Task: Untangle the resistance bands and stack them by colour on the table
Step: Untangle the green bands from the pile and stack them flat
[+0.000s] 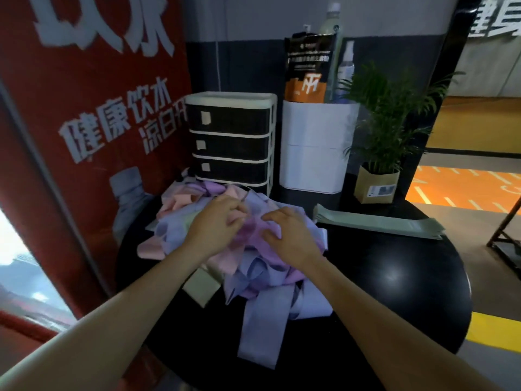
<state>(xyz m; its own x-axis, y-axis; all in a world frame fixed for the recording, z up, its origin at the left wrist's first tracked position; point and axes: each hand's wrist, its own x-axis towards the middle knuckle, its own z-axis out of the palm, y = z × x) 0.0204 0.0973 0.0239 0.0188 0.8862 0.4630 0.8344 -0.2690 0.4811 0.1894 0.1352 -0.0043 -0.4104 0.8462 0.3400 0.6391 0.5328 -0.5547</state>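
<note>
Head view: a round black tabletop (pixel 394 277) carries, from largest to smallest, a tangled heap of resistance bands (pixel 253 266) in lilac, pink and pale green spread over its left and middle part, with one lilac band (pixel 262 331) trailing toward the near edge; a white bin (pixel 313 153) holding a black-and-orange pouch (pixel 307 71) and bottles at the far edge; a black-and-white drawer unit (pixel 229 139) just left of it; a potted palm (pixel 377 182) at the far right edge; and a flat stack of green bands (pixel 377 221) already laid out right of the heap.

Both hands work on top of the heap. The left hand (pixel 217 224) lies knuckles-up with its fingers bent into the pink and lilac folds, apparently pinching a strand, though the fingertips are partly buried. The right hand (pixel 290 232) sits just beside it, fingers curled down onto a purple-pink band (pixel 251 230); whether it truly has hold cannot be told.

The step in hand looks like freeing one band from the knot. It would go best by pinning the heap with one hand and tracing a single colour with the other, easing loops open rather than tugging, since pulling hard could tighten the tangle or drag bands off the near edge. Most sorting remains.
</note>
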